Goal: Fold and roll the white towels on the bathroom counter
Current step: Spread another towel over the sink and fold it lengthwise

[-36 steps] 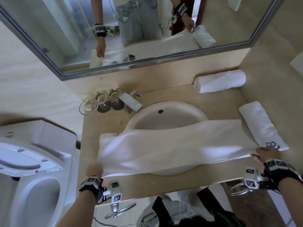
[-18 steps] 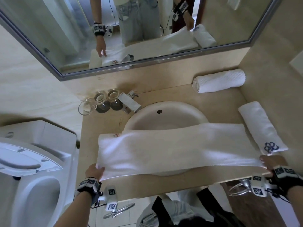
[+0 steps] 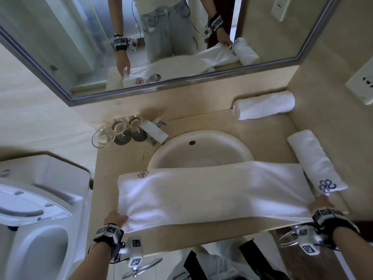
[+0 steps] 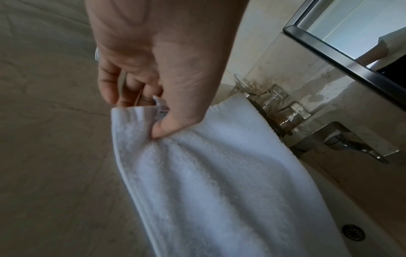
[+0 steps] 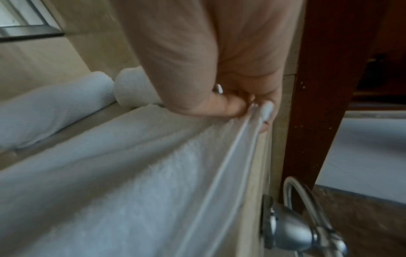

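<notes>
A long white towel (image 3: 212, 190), folded lengthwise, lies stretched across the front of the counter (image 3: 181, 241) and over the near half of the sink (image 3: 201, 150). My left hand (image 3: 116, 217) pinches its near left corner, thumb on top of the towel (image 4: 197, 173) and fingers curled under the hem. My right hand (image 3: 320, 205) pinches the near right corner, the doubled hems of the towel (image 5: 131, 173) running between thumb and fingers. Two rolled white towels lie on the right: one with a blue emblem (image 3: 314, 160), one waffle-textured (image 3: 264, 105) at the back.
A chrome faucet (image 3: 154, 132) and several glasses (image 3: 119, 132) stand behind the sink on the left. A mirror (image 3: 161, 37) runs along the back wall. A toilet (image 3: 34, 219) stands to the left of the counter. Chrome towel rings (image 5: 294, 224) hang under the front edge.
Both hands have drawn the towel toward the counter's front edge, and its far edge has slid back off the basin. The right hand has moved down past the emblem roll.
</notes>
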A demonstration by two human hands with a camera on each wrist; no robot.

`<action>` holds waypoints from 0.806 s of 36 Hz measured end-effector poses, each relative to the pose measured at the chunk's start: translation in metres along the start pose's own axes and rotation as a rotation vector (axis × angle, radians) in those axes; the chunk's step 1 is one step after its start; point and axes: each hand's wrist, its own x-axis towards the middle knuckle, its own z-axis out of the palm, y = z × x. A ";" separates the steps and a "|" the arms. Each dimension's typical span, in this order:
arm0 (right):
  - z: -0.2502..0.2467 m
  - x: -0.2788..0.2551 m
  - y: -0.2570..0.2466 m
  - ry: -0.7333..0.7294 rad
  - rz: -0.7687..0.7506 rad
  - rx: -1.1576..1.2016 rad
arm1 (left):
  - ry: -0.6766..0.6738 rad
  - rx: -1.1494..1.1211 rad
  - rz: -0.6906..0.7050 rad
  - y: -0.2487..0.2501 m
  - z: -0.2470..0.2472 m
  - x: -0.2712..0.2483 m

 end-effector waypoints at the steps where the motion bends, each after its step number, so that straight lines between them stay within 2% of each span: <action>1: 0.000 0.001 -0.001 -0.020 0.002 0.006 | -0.012 0.004 -0.009 0.000 -0.002 0.001; 4: -0.005 0.004 -0.006 -0.077 0.049 0.053 | 0.007 -0.015 -0.038 0.007 -0.009 0.000; 6: -0.008 0.002 -0.012 -0.109 0.091 0.139 | 0.119 -0.045 -0.002 0.014 -0.017 0.000; 9: -0.008 0.007 -0.017 -0.145 0.087 0.209 | 0.276 -0.031 0.182 0.029 -0.028 0.005; 11: -0.003 0.016 -0.016 -0.171 0.098 0.204 | 0.286 0.055 0.336 0.043 -0.034 0.005; 14: -0.001 0.018 -0.014 -0.174 0.057 0.122 | 0.269 0.206 0.488 0.067 -0.037 0.006; 17: -0.004 0.008 -0.015 -0.126 -0.029 0.057 | 0.229 0.303 0.557 0.089 -0.038 0.014; 20: -0.013 -0.003 -0.016 -0.018 -0.105 -0.005 | 0.188 0.364 0.525 0.106 -0.036 0.020; 24: -0.039 -0.007 -0.015 0.069 -0.306 -0.099 | 0.167 0.404 0.489 0.115 -0.030 0.022; 27: -0.067 -0.005 -0.023 0.094 -0.399 -0.098 | 0.049 0.407 0.499 0.111 -0.026 0.024; 29: -0.085 0.000 -0.028 0.114 -0.444 -0.075 | -0.077 0.315 0.483 0.105 -0.023 0.031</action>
